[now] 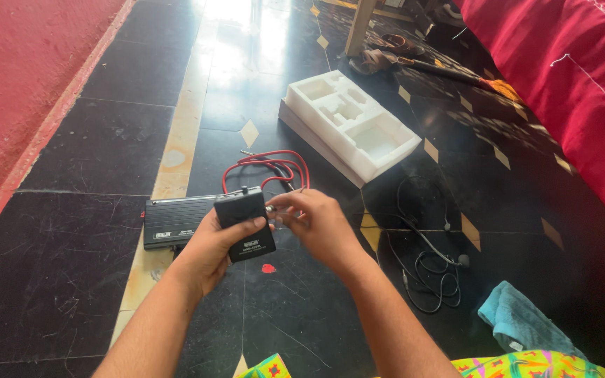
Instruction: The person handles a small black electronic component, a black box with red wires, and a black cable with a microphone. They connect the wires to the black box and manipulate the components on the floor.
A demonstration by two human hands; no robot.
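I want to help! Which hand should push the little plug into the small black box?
Probably the right hand: its fingertips already pinch the small plug at the side of the small black box. The left hand is busy gripping that box.

Small black box (245, 225), flat black ribbed unit (176, 220), red looped wire (267, 166), white foam tray (348, 123), black floor tiles (78, 266) with yellow bands, teal cloth (519, 322), red bedding (568, 77)

The dark tiled floor (71, 266) on the left is open. A flat black metal box (176, 220), looped red wires (267, 168), a white foam tray (348, 126) and tangled black cords (428, 273) block the middle and right.
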